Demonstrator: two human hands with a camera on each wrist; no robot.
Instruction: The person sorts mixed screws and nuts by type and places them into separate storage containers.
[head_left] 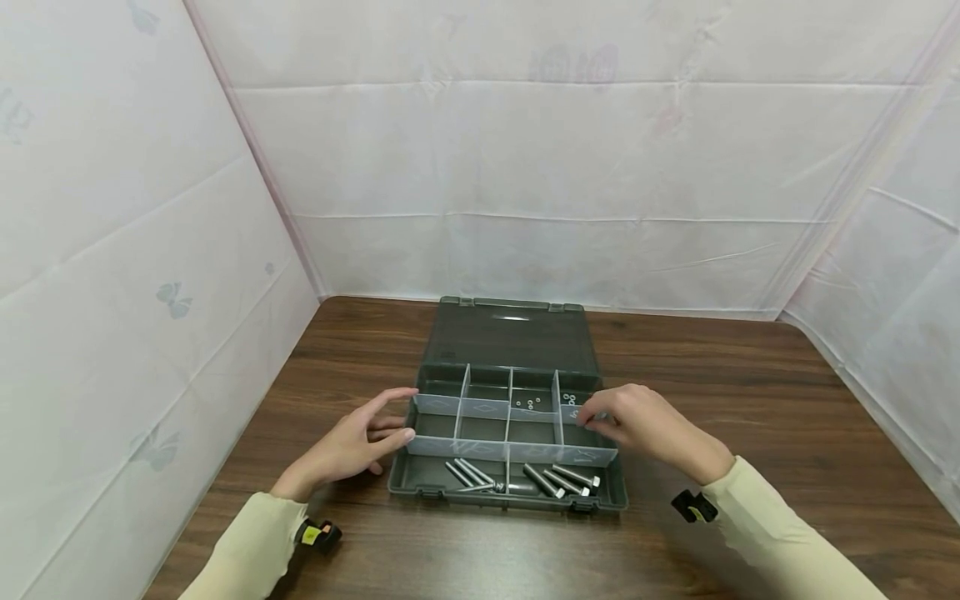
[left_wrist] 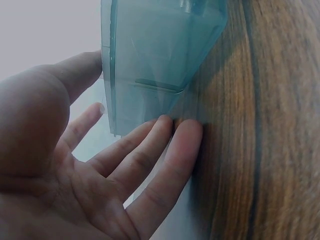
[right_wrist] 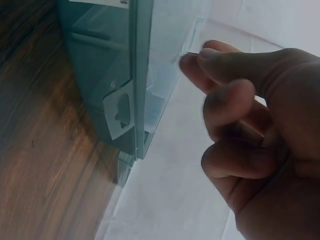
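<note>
Washers (head_left: 569,399), small, light and likely slippery, are lying in the far right compartment of the organizer box (head_left: 420,483) just under the right hand (head_left: 641,425), whose fingertips are pinched together, while the left hand (head_left: 352,446) is rested flat against the box's left wall.

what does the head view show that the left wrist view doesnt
Only the head view shows the right hand with fingers curled at the organizer box's right-hand compartments, the bolts in the near row, the small nuts farther back, and the open lid.

Only the left wrist view shows, close up, the fingertips resting by the box's translucent wall.

Both share the left hand, open beside the box, and the wooden table.
</note>
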